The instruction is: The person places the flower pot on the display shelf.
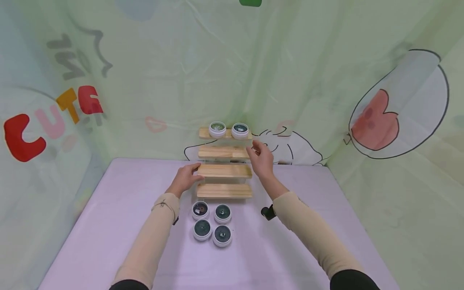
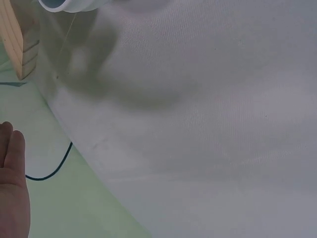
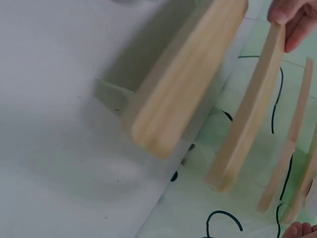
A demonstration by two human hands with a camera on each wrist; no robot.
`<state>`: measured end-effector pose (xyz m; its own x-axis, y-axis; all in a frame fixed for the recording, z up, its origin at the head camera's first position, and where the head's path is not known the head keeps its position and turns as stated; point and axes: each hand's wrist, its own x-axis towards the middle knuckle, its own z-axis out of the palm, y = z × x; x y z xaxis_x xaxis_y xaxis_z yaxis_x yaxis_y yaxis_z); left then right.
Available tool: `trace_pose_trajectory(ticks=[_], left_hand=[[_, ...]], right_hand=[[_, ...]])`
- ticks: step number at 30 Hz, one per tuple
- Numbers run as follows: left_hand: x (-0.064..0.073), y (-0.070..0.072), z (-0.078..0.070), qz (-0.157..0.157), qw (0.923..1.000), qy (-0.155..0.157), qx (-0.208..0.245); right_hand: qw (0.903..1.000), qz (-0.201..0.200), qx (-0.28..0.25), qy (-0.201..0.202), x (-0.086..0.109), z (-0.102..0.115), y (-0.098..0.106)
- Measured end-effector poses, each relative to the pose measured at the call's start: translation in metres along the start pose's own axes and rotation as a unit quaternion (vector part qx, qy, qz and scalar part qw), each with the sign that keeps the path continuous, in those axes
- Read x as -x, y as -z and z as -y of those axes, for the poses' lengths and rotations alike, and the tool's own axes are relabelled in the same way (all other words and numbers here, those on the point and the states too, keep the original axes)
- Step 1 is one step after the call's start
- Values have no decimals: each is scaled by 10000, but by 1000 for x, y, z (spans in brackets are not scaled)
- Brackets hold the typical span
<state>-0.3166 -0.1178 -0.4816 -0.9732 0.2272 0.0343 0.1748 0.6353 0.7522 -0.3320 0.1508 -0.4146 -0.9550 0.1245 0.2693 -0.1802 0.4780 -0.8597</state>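
Observation:
A four-tier wooden display stand (image 1: 224,171) stands at the back of the table. My left hand (image 1: 184,177) holds the left end of its second board from the bottom, thumb at the front edge. The right wrist view also shows these fingers (image 3: 292,17) pinching the board. Beside the right end of the upper boards is my right hand (image 1: 262,157), fingers loosely bent with nothing seen between them. Two round white jars, one with a green top (image 1: 217,127) and one with a dark top (image 1: 240,129), sit on the top board.
Several white jars with dark tops (image 1: 222,233) stand on the table in front of the stand. A printed fabric backdrop (image 1: 163,80) hangs right behind the stand and along both sides. The pale purple tablecloth (image 1: 290,241) spreads below both arms.

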Motion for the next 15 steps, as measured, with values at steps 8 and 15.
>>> trace_pose_trajectory(ticks=[8, 15], left_hand=[[1, -1, 8, -58, 9999, 72, 86], [1, 0, 6, -64, 9999, 123, 49]], right_hand=[[9987, 452, 23, -251, 36, -23, -1], [9954, 804, 4, -526, 75, -34, -2]])
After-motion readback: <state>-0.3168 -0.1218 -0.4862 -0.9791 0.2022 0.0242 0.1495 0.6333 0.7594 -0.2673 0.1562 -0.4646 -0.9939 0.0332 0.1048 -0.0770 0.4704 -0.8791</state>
